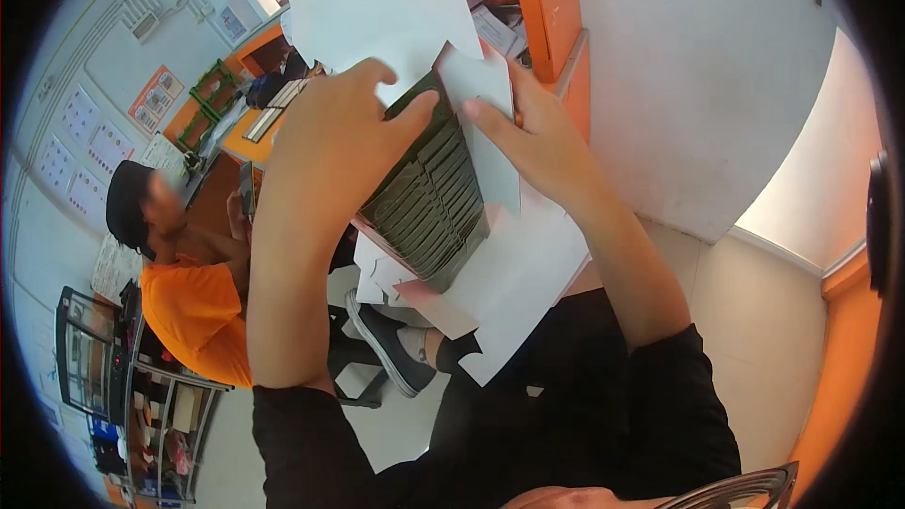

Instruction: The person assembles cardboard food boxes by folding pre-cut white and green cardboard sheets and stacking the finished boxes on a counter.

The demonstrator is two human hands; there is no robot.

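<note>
From my remote seat: open white-lined carton [528, 269] tilted above wearer's lap [556, 386], between 2 bare hands. Dark ribbed stack [429, 203] inside. Left hand [353, 113]: thumb and index spread near stack's upper end, other fingers hidden. Right hand [547, 141]: pinching white side flap [492, 162], thumb on its face. I see printed wall posters [156, 99], text too small to read. 1 person in orange shirt [193, 320], left side.
</note>
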